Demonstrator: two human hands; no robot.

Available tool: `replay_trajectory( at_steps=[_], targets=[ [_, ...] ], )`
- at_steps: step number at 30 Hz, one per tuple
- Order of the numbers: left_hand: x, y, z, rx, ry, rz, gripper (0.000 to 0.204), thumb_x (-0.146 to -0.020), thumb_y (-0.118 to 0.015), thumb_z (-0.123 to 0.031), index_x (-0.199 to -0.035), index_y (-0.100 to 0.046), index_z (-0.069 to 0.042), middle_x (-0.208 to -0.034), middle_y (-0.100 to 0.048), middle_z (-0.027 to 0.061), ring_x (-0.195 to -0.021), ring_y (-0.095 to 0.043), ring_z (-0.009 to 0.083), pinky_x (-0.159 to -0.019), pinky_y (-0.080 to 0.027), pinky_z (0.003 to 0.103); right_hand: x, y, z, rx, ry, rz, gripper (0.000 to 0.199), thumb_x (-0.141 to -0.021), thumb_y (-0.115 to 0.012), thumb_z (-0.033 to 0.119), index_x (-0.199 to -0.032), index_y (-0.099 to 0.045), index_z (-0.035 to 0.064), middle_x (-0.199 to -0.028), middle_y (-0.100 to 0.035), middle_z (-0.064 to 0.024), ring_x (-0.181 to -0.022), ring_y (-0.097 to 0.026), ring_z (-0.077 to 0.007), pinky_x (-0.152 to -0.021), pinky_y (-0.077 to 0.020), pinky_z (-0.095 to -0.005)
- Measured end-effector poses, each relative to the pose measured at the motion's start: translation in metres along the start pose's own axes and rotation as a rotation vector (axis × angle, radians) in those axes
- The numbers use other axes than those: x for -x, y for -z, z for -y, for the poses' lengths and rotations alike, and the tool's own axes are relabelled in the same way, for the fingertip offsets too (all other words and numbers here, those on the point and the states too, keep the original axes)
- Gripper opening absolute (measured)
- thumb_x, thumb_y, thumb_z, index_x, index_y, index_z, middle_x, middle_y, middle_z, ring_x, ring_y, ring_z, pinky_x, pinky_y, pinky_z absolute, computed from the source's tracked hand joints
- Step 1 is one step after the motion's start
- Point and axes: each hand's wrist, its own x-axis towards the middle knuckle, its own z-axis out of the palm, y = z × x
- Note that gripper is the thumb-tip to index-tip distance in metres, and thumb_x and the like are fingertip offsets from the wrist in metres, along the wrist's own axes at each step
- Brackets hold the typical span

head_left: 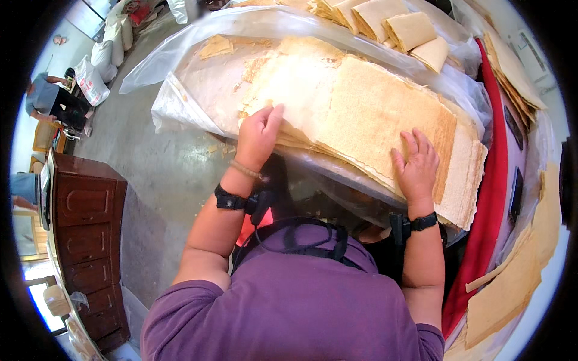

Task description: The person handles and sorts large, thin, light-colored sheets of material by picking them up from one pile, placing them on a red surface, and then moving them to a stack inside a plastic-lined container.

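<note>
1. Far left: a dark brown wooden cabinet with panelled drawers (87, 240) stands on the grey concrete floor (162, 174). Beyond it, at the upper left, a person in a grey top (45, 96) bends over, with white filled sacks (96, 72) close by.
2. Left of centre: a sheet of clear plastic film (180, 108) covers the near part of the surface and hangs over its edge. Pale crumbs and a broken yellow fragment (215, 47) lie on it.
3. Left hand (257, 135): the fingers are curled and pressed together, thumb underneath, pinching the left edge of the top layer of the stack. A thin beige band and a black strap circle the wrist.
4. Centre: the stack of large, thin, pale-tan rectangular sheets with a fine woven texture (361, 114) lies flat on the plastic-covered surface, directly in front of the person, between the two hands. Its layers are offset, so several edges show along the near side.
5. Right hand (416, 165): the fingers are spread and the palm lies flat on the near right part of the stack, pressing on it. A black strap sits on the wrist.
6. Top centre to right: folded tan sheets in a row (391, 27) lie at the far end of the surface.
7. Right: a red cloth strip (490, 180) runs along the stack's right side; further loose tan sheets (512, 283) lie beyond it.
</note>
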Motion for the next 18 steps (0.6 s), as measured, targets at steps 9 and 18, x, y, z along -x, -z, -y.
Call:
replay_trajectory(
  at_steps=[9, 18],
  targets=[
    [-0.024, -0.031, -0.019, -0.082, -0.103, -0.101, 0.039, -0.097, -0.061, -0.03, -0.088, -0.069, 0.006, -0.066, -0.061, 0.0248, -0.061, -0.061, 0.0347, -0.062, -0.049, 0.041, -0.005, 0.004, 0.006, -0.023, -0.025, 0.049, 0.047, -0.09, -0.066, 0.041, -0.13, -0.063, 0.0167, -0.143, -0.054, -0.0102, -0.135, -0.045, -0.0312, -0.114, -0.0312, -0.0491],
    [0.015, -0.076, -0.1, -0.11, -0.574, -0.001, 0.028, -0.092, -0.065, -0.013, -0.118, -0.07, -0.004, -0.089, -0.071, 0.0182, -0.08, -0.067, 0.0356, -0.073, -0.053, 0.042, -0.006, 0.006, 0.004, -0.025, -0.017, 0.032, 0.046, -0.091, -0.066, 0.042, -0.129, -0.065, 0.0161, -0.141, -0.055, -0.0124, -0.134, -0.046, -0.032, -0.112, -0.0312, -0.0491]
  ],
)
